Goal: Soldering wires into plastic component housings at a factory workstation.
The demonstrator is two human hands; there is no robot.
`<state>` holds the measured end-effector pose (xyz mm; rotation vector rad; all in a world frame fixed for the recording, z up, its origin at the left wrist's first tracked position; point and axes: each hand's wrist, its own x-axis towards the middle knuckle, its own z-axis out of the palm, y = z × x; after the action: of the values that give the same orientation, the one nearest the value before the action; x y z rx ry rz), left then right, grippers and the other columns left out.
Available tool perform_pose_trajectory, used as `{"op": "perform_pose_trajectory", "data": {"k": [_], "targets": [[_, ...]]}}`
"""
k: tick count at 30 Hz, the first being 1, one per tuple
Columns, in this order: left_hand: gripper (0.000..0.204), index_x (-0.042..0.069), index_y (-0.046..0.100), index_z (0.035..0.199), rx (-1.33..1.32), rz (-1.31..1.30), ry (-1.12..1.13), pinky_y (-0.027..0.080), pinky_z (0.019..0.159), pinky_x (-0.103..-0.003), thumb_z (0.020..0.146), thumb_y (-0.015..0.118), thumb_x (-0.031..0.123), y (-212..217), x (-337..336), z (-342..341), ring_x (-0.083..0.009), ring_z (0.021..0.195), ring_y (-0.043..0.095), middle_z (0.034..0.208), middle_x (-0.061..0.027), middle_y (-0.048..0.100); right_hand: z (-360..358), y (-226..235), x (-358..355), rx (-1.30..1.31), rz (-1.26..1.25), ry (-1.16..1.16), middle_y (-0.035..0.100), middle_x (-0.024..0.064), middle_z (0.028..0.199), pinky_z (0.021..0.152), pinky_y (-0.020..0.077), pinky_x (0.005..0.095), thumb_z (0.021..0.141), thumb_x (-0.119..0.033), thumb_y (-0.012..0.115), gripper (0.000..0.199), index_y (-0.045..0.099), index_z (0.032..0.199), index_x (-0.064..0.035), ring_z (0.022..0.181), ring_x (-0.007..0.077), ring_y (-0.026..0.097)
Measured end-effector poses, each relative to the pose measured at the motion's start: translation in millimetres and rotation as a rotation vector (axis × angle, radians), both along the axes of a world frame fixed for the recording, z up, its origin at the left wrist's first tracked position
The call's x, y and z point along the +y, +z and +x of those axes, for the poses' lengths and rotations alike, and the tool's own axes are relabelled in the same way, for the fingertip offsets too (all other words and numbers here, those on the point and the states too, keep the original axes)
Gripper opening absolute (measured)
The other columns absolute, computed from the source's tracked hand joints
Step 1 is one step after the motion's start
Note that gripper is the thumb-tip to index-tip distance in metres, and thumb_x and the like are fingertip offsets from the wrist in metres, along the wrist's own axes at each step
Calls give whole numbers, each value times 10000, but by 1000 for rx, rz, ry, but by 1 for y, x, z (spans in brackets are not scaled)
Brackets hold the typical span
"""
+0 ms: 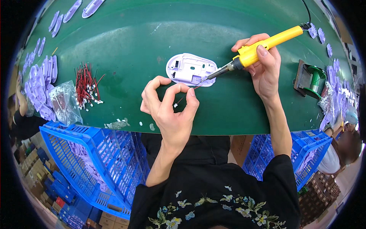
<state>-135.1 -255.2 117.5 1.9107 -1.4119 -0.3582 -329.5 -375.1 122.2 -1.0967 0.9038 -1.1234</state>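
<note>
A pale lilac plastic shell [190,70], oval with moulded slots, lies on the green table in front of me. My right hand [263,63] grips a yellow soldering iron [272,41], its tip resting at the shell's lower right part. My left hand [169,101] is at the shell's near edge, thumb and forefinger pinching a thin wire lead [196,87]. One end of the lead reaches the iron's tip; a small white connector [175,105] hangs at the other. Whether the tip touches the wire or the shell is too small to tell.
Red and black wire leads [87,86] lie in a pile at left, by a clear plastic bag [65,102] and stacked lilac shells [36,87]. A solder spool [315,82] on a stand is at right, near more lilac parts. Blue crates [91,160] stand below the table edge.
</note>
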Motion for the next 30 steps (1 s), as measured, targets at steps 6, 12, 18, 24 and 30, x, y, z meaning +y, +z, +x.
{"op": "perform_pose_trajectory", "data": {"k": [6, 12, 18, 24, 30], "targets": [[125, 100, 704, 877, -11, 4, -18, 285, 987, -385, 786, 777, 144, -1, -2, 0, -224, 1136, 505, 1150, -42, 532, 0, -2, -1, -10, -7, 9, 692, 193, 957, 498, 372, 187, 950, -280, 614, 277, 546, 1051, -31, 535, 37, 400], [130, 95, 703, 883, -11, -1, -15, 286, 986, -385, 784, 778, 136, -2, -1, -1, -219, 1113, 515, 1135, -36, 539, 0, -2, 0, -19, -13, 13, 695, 196, 959, 497, 373, 188, 946, -266, 612, 270, 547, 1052, -26, 529, 38, 396], [139, 96, 704, 892, -18, -4, -13, 288, 981, -384, 784, 781, 139, -2, -1, -1, -214, 1108, 516, 1132, -33, 540, 0, -3, 0, -26, -11, 19, 695, 198, 966, 499, 376, 191, 943, -260, 610, 267, 549, 1052, -25, 529, 41, 398], [157, 142, 699, 858, 4, -36, -25, 250, 930, -398, 743, 801, 175, -8, -1, 1, -225, 1123, 484, 1146, -32, 524, -3, 0, 0, -40, 6, 3, 687, 205, 990, 530, 399, 200, 958, -280, 571, 269, 540, 1072, -38, 573, 52, 428], [158, 145, 701, 860, -3, -37, -36, 251, 930, -403, 743, 802, 178, -8, 0, 1, -228, 1122, 485, 1147, -33, 523, -14, 3, -5, -93, 12, -7, 672, 219, 1034, 552, 412, 202, 972, -310, 530, 273, 532, 1086, -62, 595, 63, 428]]}}
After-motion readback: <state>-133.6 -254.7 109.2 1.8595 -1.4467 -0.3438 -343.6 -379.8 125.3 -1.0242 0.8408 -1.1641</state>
